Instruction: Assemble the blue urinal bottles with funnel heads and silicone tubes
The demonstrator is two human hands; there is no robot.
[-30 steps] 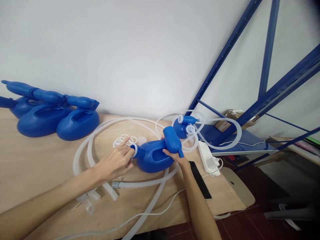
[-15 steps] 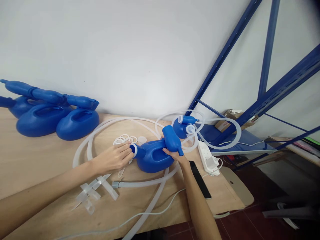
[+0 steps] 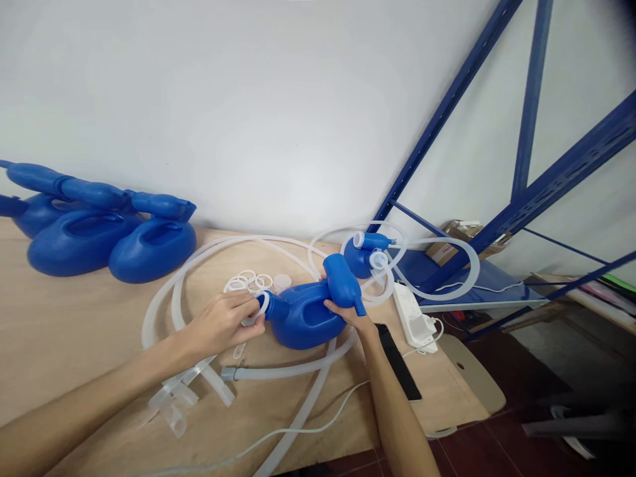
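My right hand (image 3: 348, 313) grips a blue plastic urinal bottle (image 3: 301, 331) by its handle side, its fingers mostly hidden behind. A smaller blue bottle-shaped piece (image 3: 342, 281) with a narrow spout lies across the bottle's top by the same hand. At the neck on the left, my left hand (image 3: 226, 321) pinches a white ring (image 3: 266, 305) against the bottle's mouth; whether the ring sits fully around the rim I cannot tell. Several loose white rings (image 3: 247, 275) and a white disc (image 3: 282, 283) lie just behind that hand.
Blue bottles (image 3: 82, 248) stand at the left by the wall. Clear hose (image 3: 298, 368) loops over the table (image 3: 278, 444). Clear plastic pieces (image 3: 181, 391) lie in front. A tubed blue bottle (image 3: 356, 258), power strip (image 3: 411, 311), black phone (image 3: 400, 364) and blue shelf frame (image 3: 447, 106) are right.
My left hand has turned and shifted slightly down and left, with the white ring now tilted at the mouth. The right hand keeps its hold on the bottle.
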